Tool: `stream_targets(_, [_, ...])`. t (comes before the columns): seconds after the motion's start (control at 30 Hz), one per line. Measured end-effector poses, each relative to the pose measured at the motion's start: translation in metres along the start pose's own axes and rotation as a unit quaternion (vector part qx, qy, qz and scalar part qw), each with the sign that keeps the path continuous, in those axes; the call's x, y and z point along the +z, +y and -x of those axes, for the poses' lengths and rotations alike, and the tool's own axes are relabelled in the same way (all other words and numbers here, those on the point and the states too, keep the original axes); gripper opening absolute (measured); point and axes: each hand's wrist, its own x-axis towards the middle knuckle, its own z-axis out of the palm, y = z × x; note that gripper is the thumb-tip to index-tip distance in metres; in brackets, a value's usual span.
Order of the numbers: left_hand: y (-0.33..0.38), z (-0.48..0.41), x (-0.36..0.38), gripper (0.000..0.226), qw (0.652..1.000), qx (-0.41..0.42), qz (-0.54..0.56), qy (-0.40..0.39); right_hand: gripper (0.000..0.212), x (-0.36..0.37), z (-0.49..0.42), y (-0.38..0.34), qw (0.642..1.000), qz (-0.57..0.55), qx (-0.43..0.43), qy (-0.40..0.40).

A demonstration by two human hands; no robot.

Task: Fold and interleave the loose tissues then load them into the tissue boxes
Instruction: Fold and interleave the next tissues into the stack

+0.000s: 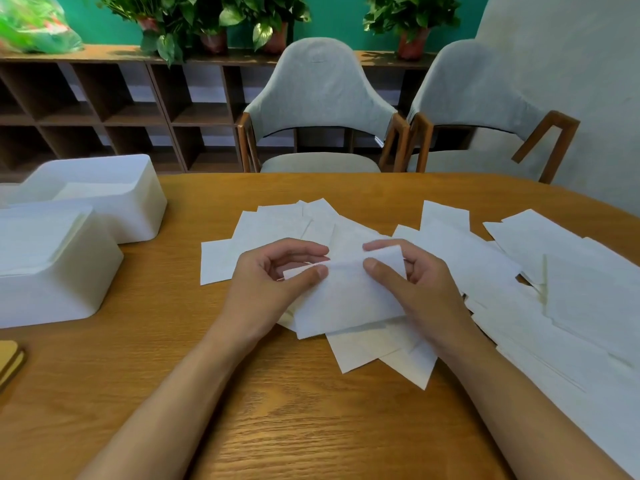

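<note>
At the table's middle I hold one white tissue [346,299] by its far edge, which curls over toward me. My left hand [273,282] pinches that edge between thumb and fingers on the left. My right hand [408,282] pinches it on the right. Under and beyond it lie several loose tissues [277,226]. A larger spread of tissues [571,289] covers the table's right side. Two white open tissue boxes stand at the left: the near box [59,285] and the far box [138,202], each with stacked tissues inside.
The wooden table [242,410] has bare surface in front of me. A tan flat object [10,358] lies at the left edge. Two grey chairs [322,109] stand behind the table, with a shelf unit [104,109] and potted plants beyond.
</note>
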Motion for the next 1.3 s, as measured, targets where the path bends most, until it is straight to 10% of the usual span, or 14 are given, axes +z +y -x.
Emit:
stream_targets(0.17, [-0.001,0.002,0.005,0.012,0.999,-0.027,-0.031,-0.008,0.007,0.004,0.003,0.002,1.0,0.004,-0.003,0.002])
stream_targets(0.33, [-0.009,-0.001,0.003,0.004,0.999,-0.018,-0.025,0.045,0.053,-0.002,0.004,-0.002,0.995,-0.051,0.008,-0.089])
stream_targets(0.47, [-0.011,-0.002,0.002,0.007,0.998,0.002,-0.015,0.056,0.022,-0.004,0.005,-0.003,0.991,0.02,-0.028,-0.126])
stream_targets(0.8, [-0.018,0.004,0.008,0.058,0.987,0.085,-0.135,0.012,0.027,-0.024,-0.01,0.006,0.994,0.097,-0.025,0.041])
stream_targets(1.0, [-0.021,0.008,0.013,0.025,0.95,0.186,-0.249,-0.023,0.026,-0.031,-0.01,0.009,0.994,0.109,0.008,0.019])
stream_targets(1.3, [-0.028,0.003,0.034,0.042,0.872,0.273,-0.396,-0.086,0.024,-0.045,-0.01,0.022,0.989,0.083,0.012,0.123])
